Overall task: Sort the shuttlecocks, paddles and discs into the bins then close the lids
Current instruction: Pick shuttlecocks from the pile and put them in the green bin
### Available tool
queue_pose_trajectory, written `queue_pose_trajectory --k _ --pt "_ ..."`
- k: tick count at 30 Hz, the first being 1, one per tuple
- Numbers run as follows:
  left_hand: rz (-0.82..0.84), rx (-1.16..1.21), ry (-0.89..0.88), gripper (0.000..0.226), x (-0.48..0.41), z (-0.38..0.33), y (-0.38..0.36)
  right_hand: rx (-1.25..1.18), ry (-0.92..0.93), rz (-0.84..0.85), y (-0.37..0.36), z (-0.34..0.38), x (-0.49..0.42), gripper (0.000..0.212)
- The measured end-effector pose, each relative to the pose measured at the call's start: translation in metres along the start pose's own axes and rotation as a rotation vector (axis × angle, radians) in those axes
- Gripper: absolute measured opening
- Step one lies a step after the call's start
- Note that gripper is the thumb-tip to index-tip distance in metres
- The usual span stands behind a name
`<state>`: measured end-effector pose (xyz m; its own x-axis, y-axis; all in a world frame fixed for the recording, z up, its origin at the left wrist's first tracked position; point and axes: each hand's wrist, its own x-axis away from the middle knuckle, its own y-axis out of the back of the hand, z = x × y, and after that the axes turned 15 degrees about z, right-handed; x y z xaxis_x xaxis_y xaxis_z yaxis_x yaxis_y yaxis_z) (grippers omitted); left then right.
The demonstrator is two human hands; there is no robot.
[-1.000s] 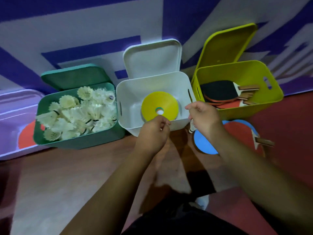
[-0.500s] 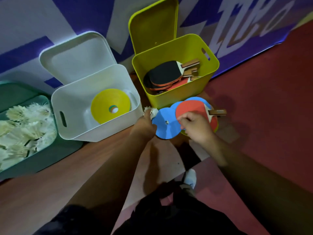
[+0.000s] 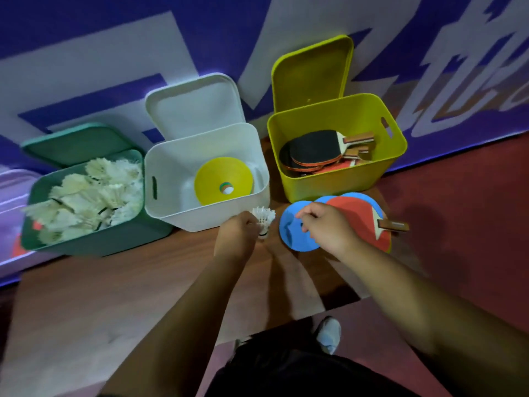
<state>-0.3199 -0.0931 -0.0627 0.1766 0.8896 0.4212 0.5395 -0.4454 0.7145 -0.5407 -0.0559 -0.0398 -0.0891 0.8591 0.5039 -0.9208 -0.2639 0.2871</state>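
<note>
The left grip (image 3: 237, 236) clasps a shuttlecock (image 3: 264, 219); the right grip (image 3: 326, 228) pinches a blue disc (image 3: 289, 240).

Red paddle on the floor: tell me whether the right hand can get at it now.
Probably yes. The right hand is over the blue disc, right beside the red paddle, and nothing lies on the paddle.

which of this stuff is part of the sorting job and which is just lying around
Job: left hand holding a shuttlecock; right hand gripping the blue disc; red paddle on the floor; green bin, white bin, yellow bin, all open.
Lying about: white shoe; translucent tub at far left; wall banner.
</note>
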Motion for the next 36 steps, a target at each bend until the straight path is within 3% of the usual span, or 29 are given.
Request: queue_pose_trajectory --k 6,12,19,25,29,32,36 --pt "-0.106 0.593 0.079 0.017 0.05 0.038 0.07 0.082 0.207 0.14 -0.057 0.1 -0.036 0.021" --pt "-0.299 0.737 0.107 0.015 0.087 0.08 0.149 0.109 0.27 0.279 -0.127 0.169 -0.06 0.022" --pt "-0.46 0.859 0.096 0.013 0.098 0.15 0.22 0.12 0.258 0.314 -0.183 0.212 -0.087 0.022" --pt "-0.569 0.831 0.1 0.012 0.062 0.215 0.291 0.152 0.254 0.291 -0.224 0.238 -0.11 0.025" --pt "-0.6 0.649 0.105 0.007 0.028 0.239 0.33 0.158 0.259 0.266 -0.236 0.256 -0.127 0.023" --pt "-0.485 0.434 0.139 0.013 0.007 0.249 0.34 0.158 0.254 0.241 -0.242 0.265 -0.138 0.023" --pt "-0.347 0.471 0.238 0.025 -0.006 0.256 0.333 0.162 0.229 0.229 -0.249 0.268 -0.147 0.023"
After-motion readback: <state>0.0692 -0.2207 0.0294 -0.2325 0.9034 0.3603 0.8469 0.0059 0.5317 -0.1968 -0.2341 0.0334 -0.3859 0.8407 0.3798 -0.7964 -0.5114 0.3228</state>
